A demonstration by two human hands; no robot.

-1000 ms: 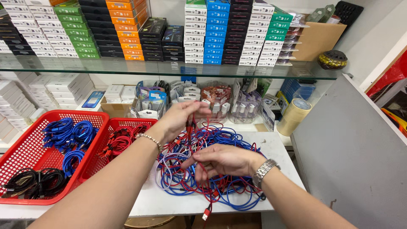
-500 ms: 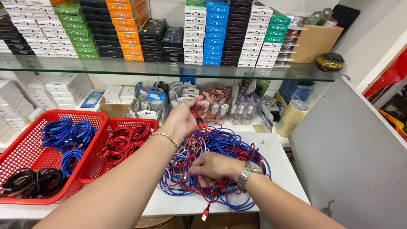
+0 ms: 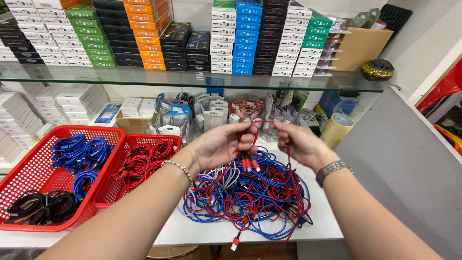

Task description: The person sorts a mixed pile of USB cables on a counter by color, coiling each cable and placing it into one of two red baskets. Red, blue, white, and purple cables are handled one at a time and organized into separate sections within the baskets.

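From the head camera, both hands were raised above a tangled heap of red, blue and white cables (image 3: 245, 197) on the white surface (image 3: 202, 231). The left hand (image 3: 221, 144) had its grip closed around a red cable (image 3: 262, 123), whose connector ends (image 3: 249, 163) hung straight down below its fingers. The right hand (image 3: 298, 142) pinched the same cable just beside it, so a short stretch ran level between the two grips, its long axis left to right. The rest trailed down from the right hand into the heap. Red baskets (image 3: 113, 200) of coiled cables stood to the left.
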